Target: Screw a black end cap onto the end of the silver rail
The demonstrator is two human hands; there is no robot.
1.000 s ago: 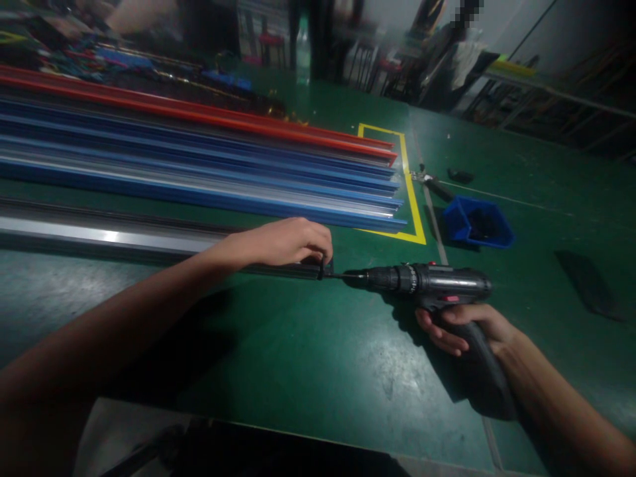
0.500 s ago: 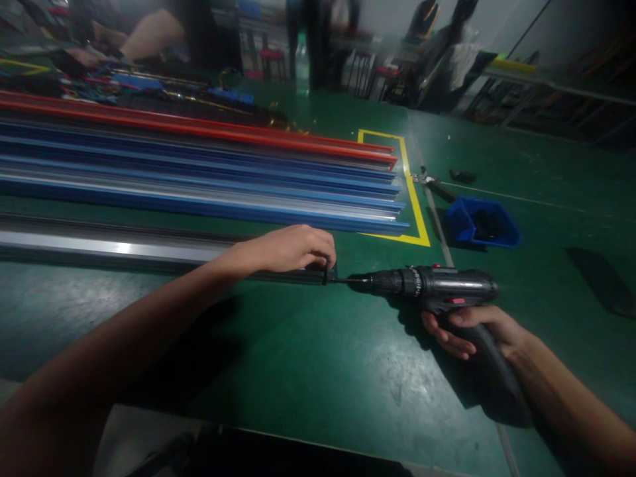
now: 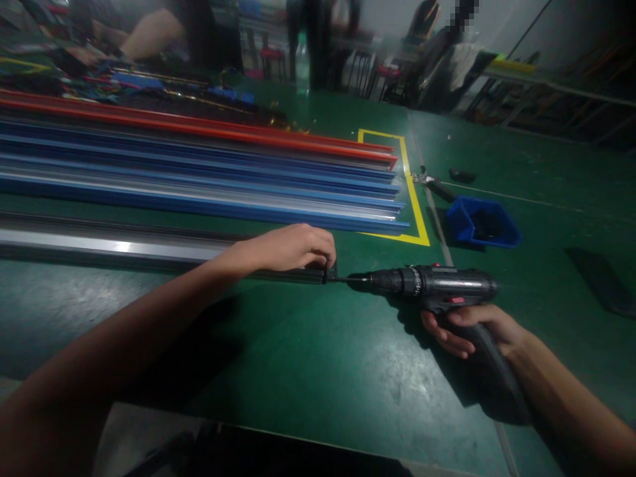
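Observation:
My right hand is wrapped round the grip of a black cordless drill, which points left. Its long thin bit reaches a small black end cap at the right end of a dark metal profile. Over that same end lies my left hand, its fingers curled down and closed on the end cap. My fingers partly hide the cap, and I cannot see exactly where the bit meets it.
Several blue profiles and a red profile lie behind, ending inside yellow tape. A blue bin with dark parts and pliers sit to the right. Another person's arm is over wiring at the far left.

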